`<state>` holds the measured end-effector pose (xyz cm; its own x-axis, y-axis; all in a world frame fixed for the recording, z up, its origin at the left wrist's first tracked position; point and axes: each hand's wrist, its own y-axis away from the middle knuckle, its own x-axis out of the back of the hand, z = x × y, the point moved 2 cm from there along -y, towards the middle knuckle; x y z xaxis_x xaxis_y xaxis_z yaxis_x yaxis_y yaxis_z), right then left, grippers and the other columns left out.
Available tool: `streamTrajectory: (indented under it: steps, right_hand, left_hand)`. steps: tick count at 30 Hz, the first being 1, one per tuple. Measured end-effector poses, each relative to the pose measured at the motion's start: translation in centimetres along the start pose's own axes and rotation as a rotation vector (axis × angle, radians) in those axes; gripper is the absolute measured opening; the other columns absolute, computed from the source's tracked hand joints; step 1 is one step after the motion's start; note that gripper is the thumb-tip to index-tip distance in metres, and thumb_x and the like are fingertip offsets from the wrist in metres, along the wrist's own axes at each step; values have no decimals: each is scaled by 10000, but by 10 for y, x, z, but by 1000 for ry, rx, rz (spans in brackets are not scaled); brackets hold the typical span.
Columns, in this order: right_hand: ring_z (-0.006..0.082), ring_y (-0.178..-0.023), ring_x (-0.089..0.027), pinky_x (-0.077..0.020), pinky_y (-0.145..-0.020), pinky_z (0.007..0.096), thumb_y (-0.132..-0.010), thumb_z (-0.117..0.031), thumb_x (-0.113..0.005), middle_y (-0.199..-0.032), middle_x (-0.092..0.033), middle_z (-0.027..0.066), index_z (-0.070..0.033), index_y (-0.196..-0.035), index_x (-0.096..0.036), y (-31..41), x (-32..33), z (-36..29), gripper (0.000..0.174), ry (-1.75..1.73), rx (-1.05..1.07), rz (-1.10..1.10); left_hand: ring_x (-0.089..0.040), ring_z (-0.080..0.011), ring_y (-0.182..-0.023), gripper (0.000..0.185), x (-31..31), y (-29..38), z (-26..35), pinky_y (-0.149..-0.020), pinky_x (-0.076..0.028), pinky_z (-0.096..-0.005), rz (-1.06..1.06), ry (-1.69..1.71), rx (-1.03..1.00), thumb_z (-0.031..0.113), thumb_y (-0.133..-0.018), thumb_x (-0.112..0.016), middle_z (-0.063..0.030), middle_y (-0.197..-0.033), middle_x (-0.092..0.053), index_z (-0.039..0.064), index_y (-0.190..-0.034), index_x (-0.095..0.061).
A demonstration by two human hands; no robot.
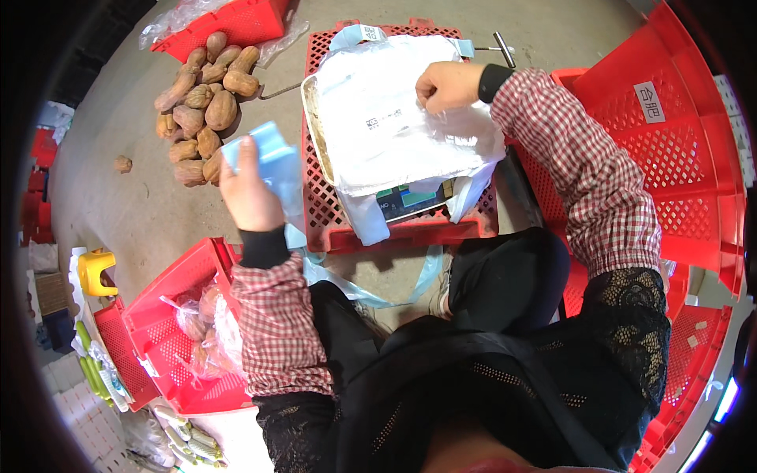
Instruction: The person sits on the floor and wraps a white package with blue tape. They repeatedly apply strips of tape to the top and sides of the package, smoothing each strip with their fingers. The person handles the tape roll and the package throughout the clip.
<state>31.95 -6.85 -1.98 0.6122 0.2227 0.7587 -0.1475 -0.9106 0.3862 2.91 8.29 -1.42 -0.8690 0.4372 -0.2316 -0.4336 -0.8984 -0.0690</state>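
Ahead of me a stack of white plastic bags lies over a digital scale, whose panel shows at the near edge. The scale stands on an upturned red plastic crate. My right hand rests on the bags near their upper right part, its fingers curled; whether they pinch the plastic is hidden. My left hand is left of the scale, holding a light-blue plastic bag between thumb and fingers. Beyond it, a pile of squashes lies on the floor.
A red crate with bagged squashes stands at the lower left. Large red crates stand at the right. A metal rod with a T-handle sticks out beyond the scale. A yellow plastic stool is at far left.
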Motion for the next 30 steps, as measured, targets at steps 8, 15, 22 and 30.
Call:
streamTrajectory:
  steps: [8,15,22,30]
  right_hand:
    - [319,-929,-643,-499,-829,431,-789,-159,-593,-1048,-665,149,-45,-1024,-674,-46,60,70,273,329,-349,547]
    - [176,-874,-628,-498,-791,296,-827,-107,-613,-946,-673,75,-42,-1061,-641,83,60,14,245,-144,79,1195]
    - [288,-983,-603,-466,-869,357,-789,-186,-671,-988,-659,123,-47,-1020,-660,50,-55,-94,270,-189,477,339]
    - [265,-1388,-262,-140,-1083,632,-928,-372,-478,-1493,-325,39,-253,-1384,-405,-43,-35,-11,477,681,83,496]
  left_hand:
    - [-583,-376,-762,204,-46,48,-19,-667,-455,-403,-656,-766,-309,195,-866,-604,-210,-796,-591,-8,-867,-599]
    - [-589,-256,-721,183,-29,44,-13,-673,-459,-326,-497,-533,-332,145,-852,-639,-133,-831,-625,-22,-926,-645]
    - [-600,-181,-760,164,-25,51,-10,-692,-466,-296,-486,-354,-185,113,-851,-640,-100,-830,-620,-13,-953,-665]
    - [-532,-386,-829,239,-17,63,-21,-749,-437,-443,-687,-829,-313,209,-857,-587,-213,-846,-565,-27,-820,-565]
